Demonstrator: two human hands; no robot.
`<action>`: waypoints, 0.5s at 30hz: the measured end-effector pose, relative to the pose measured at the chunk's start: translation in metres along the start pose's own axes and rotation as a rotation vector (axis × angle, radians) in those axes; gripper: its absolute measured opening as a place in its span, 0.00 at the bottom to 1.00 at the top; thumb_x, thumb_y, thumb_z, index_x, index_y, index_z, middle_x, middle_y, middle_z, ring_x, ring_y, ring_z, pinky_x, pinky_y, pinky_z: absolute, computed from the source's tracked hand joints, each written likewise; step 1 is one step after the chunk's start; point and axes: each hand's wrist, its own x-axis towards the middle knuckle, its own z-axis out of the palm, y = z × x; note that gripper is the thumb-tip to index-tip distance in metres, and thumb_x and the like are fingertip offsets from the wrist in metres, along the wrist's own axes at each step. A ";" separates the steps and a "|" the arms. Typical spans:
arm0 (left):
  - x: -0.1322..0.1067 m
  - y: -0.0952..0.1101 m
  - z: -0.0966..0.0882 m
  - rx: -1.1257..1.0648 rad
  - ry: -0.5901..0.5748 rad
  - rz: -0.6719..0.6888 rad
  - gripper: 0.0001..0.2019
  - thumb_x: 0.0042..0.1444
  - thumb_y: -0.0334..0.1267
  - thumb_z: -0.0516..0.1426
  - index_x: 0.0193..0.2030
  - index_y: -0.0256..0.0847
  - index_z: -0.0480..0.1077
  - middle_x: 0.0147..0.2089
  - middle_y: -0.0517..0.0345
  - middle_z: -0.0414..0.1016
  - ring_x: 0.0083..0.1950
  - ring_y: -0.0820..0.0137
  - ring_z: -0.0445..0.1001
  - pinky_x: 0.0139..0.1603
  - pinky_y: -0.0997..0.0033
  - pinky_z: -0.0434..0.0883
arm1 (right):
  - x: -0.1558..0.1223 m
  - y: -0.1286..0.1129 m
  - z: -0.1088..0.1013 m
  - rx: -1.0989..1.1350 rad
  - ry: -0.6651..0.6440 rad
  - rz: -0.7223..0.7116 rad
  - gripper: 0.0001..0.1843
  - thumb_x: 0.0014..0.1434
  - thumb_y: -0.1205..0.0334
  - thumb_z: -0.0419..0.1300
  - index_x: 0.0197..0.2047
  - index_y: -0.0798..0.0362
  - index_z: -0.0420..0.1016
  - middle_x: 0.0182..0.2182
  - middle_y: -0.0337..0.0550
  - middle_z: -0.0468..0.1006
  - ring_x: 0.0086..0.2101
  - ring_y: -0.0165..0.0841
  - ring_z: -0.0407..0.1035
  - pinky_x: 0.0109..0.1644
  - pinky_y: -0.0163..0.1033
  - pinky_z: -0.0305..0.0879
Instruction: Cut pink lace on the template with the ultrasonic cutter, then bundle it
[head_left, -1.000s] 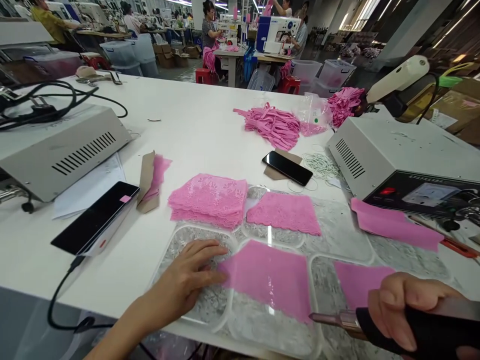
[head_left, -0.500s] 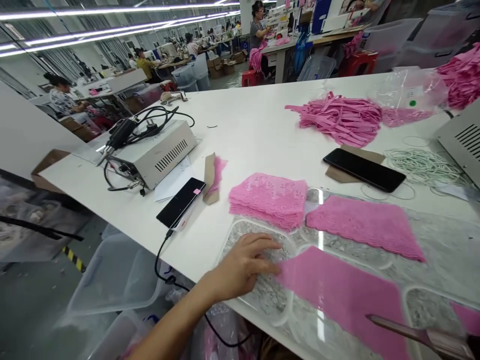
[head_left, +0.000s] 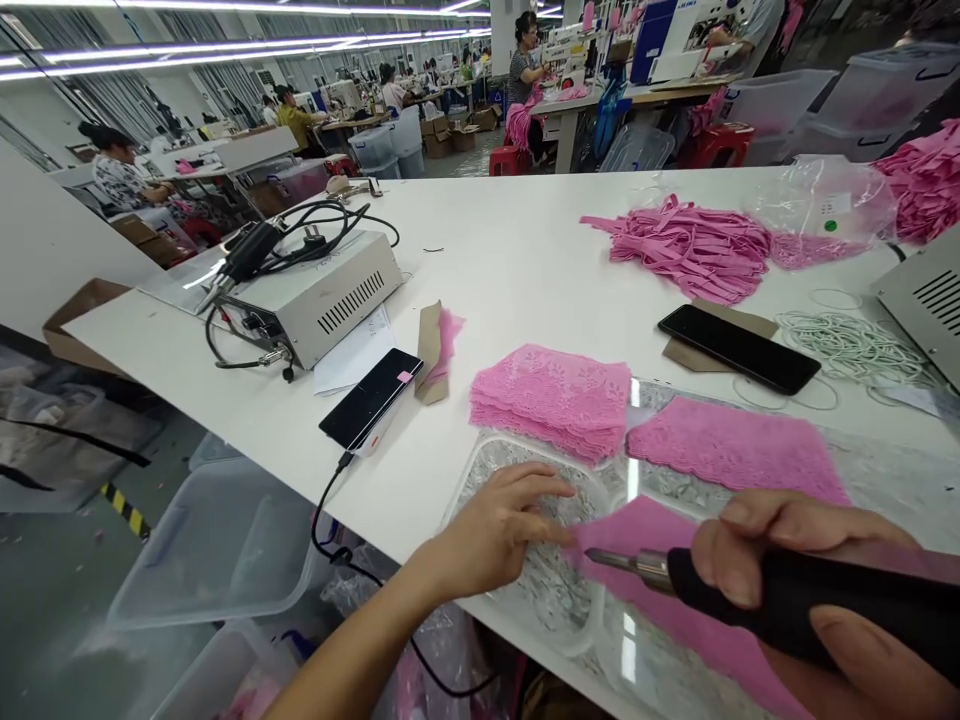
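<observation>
My left hand (head_left: 517,525) rests over a clear template (head_left: 598,625), its fingers stretched out and fingertips touching the left corner of a smooth pink fabric panel (head_left: 637,520). In my right hand (head_left: 817,570) is a pen-like tool (head_left: 735,585), much like a soldering iron, with a thick black handle and a pointed metal tip. That tip hovers over the panel near its left corner, close to my left fingertips; whether it touches cannot be made out. Behind lie a stack of pink lace pieces (head_left: 551,400) and a single lace piece (head_left: 735,445).
A grey power box (head_left: 337,300) with a corded handpiece stands at left, near a plugged-in phone (head_left: 371,400). Another phone (head_left: 739,348), pink straps (head_left: 690,245) and pale elastic cord (head_left: 847,345) lie to the right. Plastic bins (head_left: 225,540) sit below the table edge.
My right hand has come into view from the lower right, carrying the tool's tip leftward to near the panel's corner. My left hand stays at that corner; the view has shifted slightly.
</observation>
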 end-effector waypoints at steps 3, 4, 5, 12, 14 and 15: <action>0.000 0.000 0.000 -0.020 0.013 -0.014 0.22 0.57 0.17 0.47 0.38 0.42 0.78 0.56 0.52 0.74 0.64 0.64 0.66 0.60 0.58 0.69 | 0.003 -0.001 0.014 -0.039 -0.104 -0.082 0.08 0.57 0.53 0.64 0.41 0.41 0.73 0.31 0.42 0.68 0.24 0.35 0.66 0.28 0.47 0.74; -0.001 0.000 0.000 -0.020 0.006 -0.027 0.22 0.57 0.17 0.47 0.37 0.42 0.78 0.56 0.52 0.74 0.64 0.64 0.66 0.60 0.57 0.69 | 0.003 -0.001 0.018 -0.041 -0.112 -0.084 0.08 0.57 0.53 0.63 0.41 0.41 0.72 0.31 0.42 0.68 0.24 0.35 0.66 0.28 0.46 0.73; -0.001 0.000 0.000 -0.018 -0.003 -0.039 0.22 0.56 0.16 0.47 0.37 0.43 0.78 0.57 0.53 0.74 0.64 0.64 0.66 0.60 0.57 0.70 | 0.003 0.000 0.021 -0.037 -0.117 -0.084 0.08 0.57 0.53 0.63 0.40 0.41 0.72 0.30 0.41 0.67 0.24 0.35 0.65 0.28 0.45 0.73; -0.004 0.002 0.001 0.003 0.020 -0.027 0.24 0.56 0.15 0.46 0.34 0.44 0.79 0.57 0.55 0.74 0.64 0.65 0.66 0.60 0.60 0.69 | 0.000 0.010 0.018 -0.011 -0.134 -0.083 0.08 0.57 0.54 0.62 0.42 0.41 0.71 0.32 0.41 0.66 0.24 0.34 0.63 0.28 0.45 0.72; -0.004 0.002 0.001 0.010 0.021 -0.016 0.24 0.57 0.15 0.46 0.34 0.43 0.80 0.57 0.55 0.74 0.64 0.65 0.66 0.61 0.60 0.69 | -0.001 0.011 0.015 -0.022 -0.152 -0.086 0.09 0.58 0.53 0.61 0.43 0.42 0.70 0.32 0.42 0.65 0.25 0.36 0.63 0.29 0.46 0.72; -0.004 0.002 0.001 0.016 0.017 -0.018 0.24 0.57 0.16 0.46 0.34 0.43 0.80 0.57 0.55 0.74 0.64 0.65 0.66 0.60 0.59 0.70 | -0.002 0.011 0.014 -0.024 -0.151 -0.089 0.09 0.59 0.53 0.60 0.43 0.42 0.70 0.31 0.41 0.65 0.25 0.36 0.64 0.29 0.46 0.72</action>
